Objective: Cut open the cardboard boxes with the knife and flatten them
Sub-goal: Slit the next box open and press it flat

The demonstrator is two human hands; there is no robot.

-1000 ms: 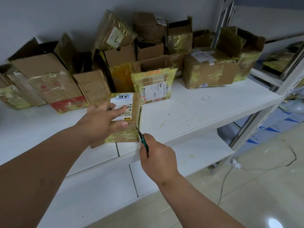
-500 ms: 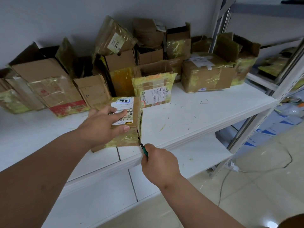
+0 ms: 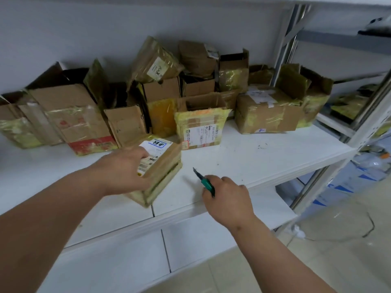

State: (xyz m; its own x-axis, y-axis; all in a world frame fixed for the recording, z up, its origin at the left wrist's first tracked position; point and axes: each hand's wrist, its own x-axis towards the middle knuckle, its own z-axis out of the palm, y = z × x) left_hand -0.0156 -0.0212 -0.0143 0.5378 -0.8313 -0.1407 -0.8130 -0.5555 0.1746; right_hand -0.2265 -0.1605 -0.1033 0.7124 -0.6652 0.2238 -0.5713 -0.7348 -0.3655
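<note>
Two hands work: left hand [image 3: 122,169] grips a blurred box [image 3: 160,168], hiding its label; right hand [image 3: 227,197] clutches the knife [image 3: 204,180].

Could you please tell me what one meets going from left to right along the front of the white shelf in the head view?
Left hand → small labelled box it holds → knife → right hand gripping it → shelf post.

left hand [image 3: 124,170] curled gripping, right hand [image 3: 227,199] fisted
</note>
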